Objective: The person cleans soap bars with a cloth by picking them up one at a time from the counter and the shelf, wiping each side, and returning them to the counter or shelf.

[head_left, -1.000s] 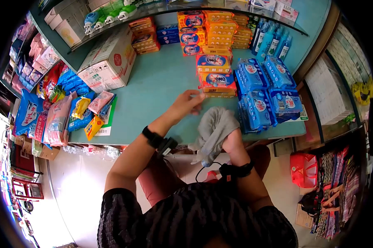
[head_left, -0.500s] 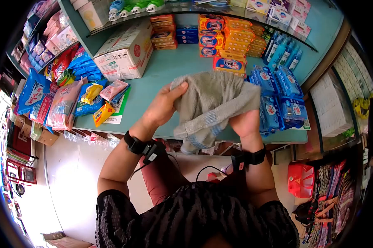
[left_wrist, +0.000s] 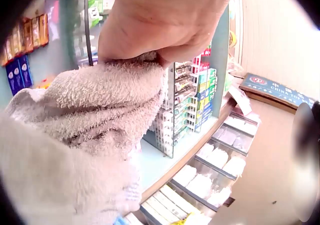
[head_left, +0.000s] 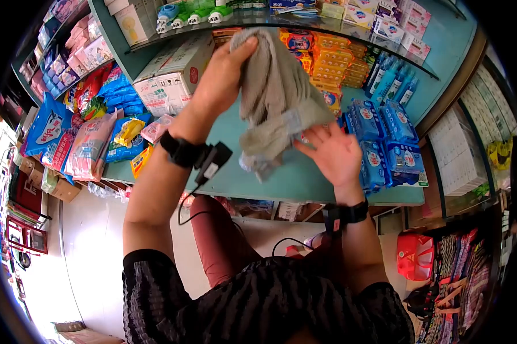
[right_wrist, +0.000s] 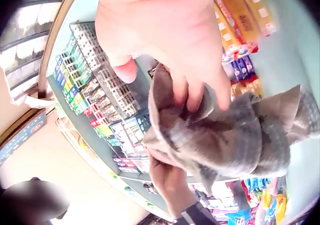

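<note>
1. The grey towel (head_left: 275, 97) has gone up. Half a second ago it was stretched between both hands low over the front of the teal worktop (head_left: 293, 180). Now it hangs bunched in long folds, high in front of the stacked soap boxes (head_left: 327, 63) and clear of the worktop. As I judge it, the spreading has given way to a one-handed hold, with the cloth gathered rather than opened out.
2. The left hand (head_left: 221, 71) has risen with it. Its thumb and curled fingers pinch the towel's top edge and carry all its weight.
3. The right hand (head_left: 333, 152) has let go of its corner. It is spread palm-up under the hanging end, with its fingertips just touching the lowest fold.
</note>
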The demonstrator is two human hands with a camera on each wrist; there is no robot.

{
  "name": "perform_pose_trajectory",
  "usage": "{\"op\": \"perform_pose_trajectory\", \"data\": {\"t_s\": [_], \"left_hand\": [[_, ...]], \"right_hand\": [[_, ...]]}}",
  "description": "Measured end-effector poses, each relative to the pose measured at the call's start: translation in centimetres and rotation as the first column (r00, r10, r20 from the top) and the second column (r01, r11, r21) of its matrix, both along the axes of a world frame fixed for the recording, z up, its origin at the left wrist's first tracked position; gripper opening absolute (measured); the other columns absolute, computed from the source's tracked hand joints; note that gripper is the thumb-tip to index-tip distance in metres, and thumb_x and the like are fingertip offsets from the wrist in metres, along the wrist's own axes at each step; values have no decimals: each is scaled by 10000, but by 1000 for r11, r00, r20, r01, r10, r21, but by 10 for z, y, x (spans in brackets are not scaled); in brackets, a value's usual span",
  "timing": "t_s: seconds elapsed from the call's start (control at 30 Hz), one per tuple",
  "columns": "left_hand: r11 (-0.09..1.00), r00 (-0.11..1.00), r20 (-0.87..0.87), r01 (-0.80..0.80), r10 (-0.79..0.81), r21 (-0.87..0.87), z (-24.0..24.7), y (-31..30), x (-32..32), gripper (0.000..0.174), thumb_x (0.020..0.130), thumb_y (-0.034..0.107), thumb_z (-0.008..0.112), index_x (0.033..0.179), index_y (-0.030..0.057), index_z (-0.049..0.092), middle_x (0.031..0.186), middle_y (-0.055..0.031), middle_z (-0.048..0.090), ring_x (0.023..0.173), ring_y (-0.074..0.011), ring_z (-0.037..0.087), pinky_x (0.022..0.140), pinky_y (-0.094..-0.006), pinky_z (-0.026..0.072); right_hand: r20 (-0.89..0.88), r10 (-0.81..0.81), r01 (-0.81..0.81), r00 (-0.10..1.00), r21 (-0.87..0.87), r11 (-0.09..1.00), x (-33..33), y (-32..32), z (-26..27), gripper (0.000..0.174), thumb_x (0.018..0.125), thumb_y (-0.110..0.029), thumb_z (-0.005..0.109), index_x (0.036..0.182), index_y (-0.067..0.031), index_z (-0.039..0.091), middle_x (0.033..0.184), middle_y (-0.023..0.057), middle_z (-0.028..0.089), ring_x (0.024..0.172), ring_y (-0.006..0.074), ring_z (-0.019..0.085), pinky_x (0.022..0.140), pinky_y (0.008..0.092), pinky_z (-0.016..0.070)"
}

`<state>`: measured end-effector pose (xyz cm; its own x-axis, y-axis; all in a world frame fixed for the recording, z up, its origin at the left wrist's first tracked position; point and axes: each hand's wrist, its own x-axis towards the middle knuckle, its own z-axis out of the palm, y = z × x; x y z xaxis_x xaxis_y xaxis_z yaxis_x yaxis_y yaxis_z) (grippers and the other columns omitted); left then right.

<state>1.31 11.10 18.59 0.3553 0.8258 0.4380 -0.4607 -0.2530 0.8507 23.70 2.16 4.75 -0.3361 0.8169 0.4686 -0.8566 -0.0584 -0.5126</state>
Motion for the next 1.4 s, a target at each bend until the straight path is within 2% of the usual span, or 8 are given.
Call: {"op": "perform_pose_trajectory", "data": {"t_s": [0.4,0.57,0.7,0.83,0.93,1.07,1.23,1.4], "left_hand": [[985,967,-207,164,-148,61,51,-3,-40,313,904,217,509,1144,16,534,1071,-62,600,977,-141,573,882,-288,445],[972,931,-290,236,-221,16,38,-3,-43,420,884,145,469,1277,2,432,1192,-86,538,1080,-159,516,970,-292,372],[966,925,-290,260,-246,9,32,-5,-47,393,872,166,509,1244,46,468,1148,-43,555,1054,-131,520,928,-269,397],[964,904,-370,259,-216,69,38,-12,-47,395,867,178,524,1241,58,478,1136,-39,554,1018,-114,520,891,-252,405],[958,801,-599,171,1,230,43,-12,-48,439,876,112,491,1304,38,429,1188,-45,526,1090,-113,472,979,-250,334],[863,699,-680,184,222,470,57,-20,-62,327,893,123,499,1213,59,522,1095,-14,564,1031,-90,481,930,-230,355],[745,607,-629,88,486,661,70,-20,-71,217,871,148,578,1058,40,598,951,8,596,921,-76,519,851,-220,397],[749,544,-645,45,537,661,94,-32,-83,272,802,195,674,1019,41,618,889,2,602,875,-76,533,807,-203,407]], "right_hand": [[243,-287,322,926,-115,940,-17,27,66,585,866,-376,570,1293,-22,384,1286,117,461,1197,235,433,997,400,351],[493,-307,348,814,10,937,-15,29,55,246,880,-231,563,1009,-21,561,911,36,589,867,130,576,797,301,474],[479,-147,257,865,-173,951,-10,23,55,360,884,-311,559,1109,-31,538,1073,67,586,986,150,562,839,301,461],[549,-239,324,801,-62,944,-25,6,72,466,870,-338,580,1198,-17,500,1067,42,602,992,142,560,876,279,426],[746,-283,282,603,133,950,-21,13,72,421,877,-283,581,1197,-16,518,1028,25,613,951,114,558,866,261,418],[651,-527,496,546,256,830,-5,10,109,278,890,-211,563,1070,-2,602,967,-5,609,864,79,540,799,216,412],[630,-766,456,126,649,609,20,14,144,220,830,-172,637,966,-6,591,840,-41,540,774,53,470,708,190,370],[587,-796,412,149,695,590,30,7,181,196,816,-131,640,962,-15,577,830,-43,535,777,38,468,711,180,364]]}}
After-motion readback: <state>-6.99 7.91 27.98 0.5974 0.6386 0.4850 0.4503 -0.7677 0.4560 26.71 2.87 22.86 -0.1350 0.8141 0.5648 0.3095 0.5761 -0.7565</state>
